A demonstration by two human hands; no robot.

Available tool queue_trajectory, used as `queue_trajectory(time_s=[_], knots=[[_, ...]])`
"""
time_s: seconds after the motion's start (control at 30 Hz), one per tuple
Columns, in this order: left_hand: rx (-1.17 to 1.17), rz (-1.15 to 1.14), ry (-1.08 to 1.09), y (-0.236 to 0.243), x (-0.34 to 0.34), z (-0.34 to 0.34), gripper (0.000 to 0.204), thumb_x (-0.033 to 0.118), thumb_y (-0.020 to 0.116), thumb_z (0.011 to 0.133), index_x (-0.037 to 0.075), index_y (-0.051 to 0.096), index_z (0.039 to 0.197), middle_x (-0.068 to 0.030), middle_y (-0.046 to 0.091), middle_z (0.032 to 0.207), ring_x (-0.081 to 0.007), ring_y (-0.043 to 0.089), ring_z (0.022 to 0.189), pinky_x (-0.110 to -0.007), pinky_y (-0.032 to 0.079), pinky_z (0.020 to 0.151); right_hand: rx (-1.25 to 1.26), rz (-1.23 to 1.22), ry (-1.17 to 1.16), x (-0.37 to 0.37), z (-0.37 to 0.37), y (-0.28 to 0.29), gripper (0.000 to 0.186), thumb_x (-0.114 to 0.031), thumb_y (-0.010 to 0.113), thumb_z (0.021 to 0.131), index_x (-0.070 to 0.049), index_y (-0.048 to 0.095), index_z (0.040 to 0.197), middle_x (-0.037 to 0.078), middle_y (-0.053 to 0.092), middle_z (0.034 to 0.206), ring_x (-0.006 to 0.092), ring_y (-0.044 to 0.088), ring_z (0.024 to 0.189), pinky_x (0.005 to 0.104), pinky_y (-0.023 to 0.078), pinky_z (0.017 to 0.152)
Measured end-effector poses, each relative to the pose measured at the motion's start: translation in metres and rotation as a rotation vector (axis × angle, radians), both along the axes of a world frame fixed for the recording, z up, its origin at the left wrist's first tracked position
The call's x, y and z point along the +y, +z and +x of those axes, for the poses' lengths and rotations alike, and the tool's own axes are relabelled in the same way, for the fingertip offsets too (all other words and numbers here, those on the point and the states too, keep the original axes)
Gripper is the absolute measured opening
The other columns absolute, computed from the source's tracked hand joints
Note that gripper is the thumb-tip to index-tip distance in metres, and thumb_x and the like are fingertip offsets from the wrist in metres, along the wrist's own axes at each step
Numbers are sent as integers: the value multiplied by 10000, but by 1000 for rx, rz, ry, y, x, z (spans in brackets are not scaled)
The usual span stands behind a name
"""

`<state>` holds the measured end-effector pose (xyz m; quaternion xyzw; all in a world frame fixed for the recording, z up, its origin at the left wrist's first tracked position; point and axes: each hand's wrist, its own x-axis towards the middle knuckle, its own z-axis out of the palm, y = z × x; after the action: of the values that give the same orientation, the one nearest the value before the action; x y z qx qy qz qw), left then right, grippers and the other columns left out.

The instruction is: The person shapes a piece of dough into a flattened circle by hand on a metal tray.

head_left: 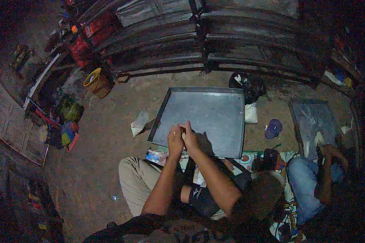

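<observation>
My left hand (174,141) and my right hand (190,139) are pressed together above the near edge of a large shallow metal tray (207,117). Their fingers point away from me, and both hands are closed around something between the palms. Only a small pale bit of it shows, so I cannot make out what it is. The tray lies on the floor, its surface marked with faint whitish smears. Just left of it stands a clear plastic bag (139,123) with white contents.
At the right, another person's hands (330,154) hold a pale thing over a second metal tray (312,113). Between the trays lie a white bag (251,113) and a purple cap (273,128). A dark phone (270,158) rests on the patterned mat. A yellow bucket (98,84) stands far left.
</observation>
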<state>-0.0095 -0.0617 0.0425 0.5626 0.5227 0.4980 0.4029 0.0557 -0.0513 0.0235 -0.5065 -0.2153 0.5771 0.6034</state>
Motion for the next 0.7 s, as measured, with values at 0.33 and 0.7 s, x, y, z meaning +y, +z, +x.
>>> queue_trajectory(time_s=[0.33,0.7], knots=[[207,-78,-419,-5,-4,1,814,554,341,1015,-16,82,1534,-295,260,1527,-390,336,1391,-433,251,1147,-1322,269,22,-13,56,-43,611,-572,413,980,-9,651,994,184,658,954,311,641,875,459,462,792],[-1145,-673,-493,-35,3,1,485,522,425,1009,73,585,1095,-98,623,1052,-239,624,988,-367,546,838,-1225,680,-224,-43,34,9,297,-281,555,960,12,606,964,182,617,895,387,599,811,458,471,714]])
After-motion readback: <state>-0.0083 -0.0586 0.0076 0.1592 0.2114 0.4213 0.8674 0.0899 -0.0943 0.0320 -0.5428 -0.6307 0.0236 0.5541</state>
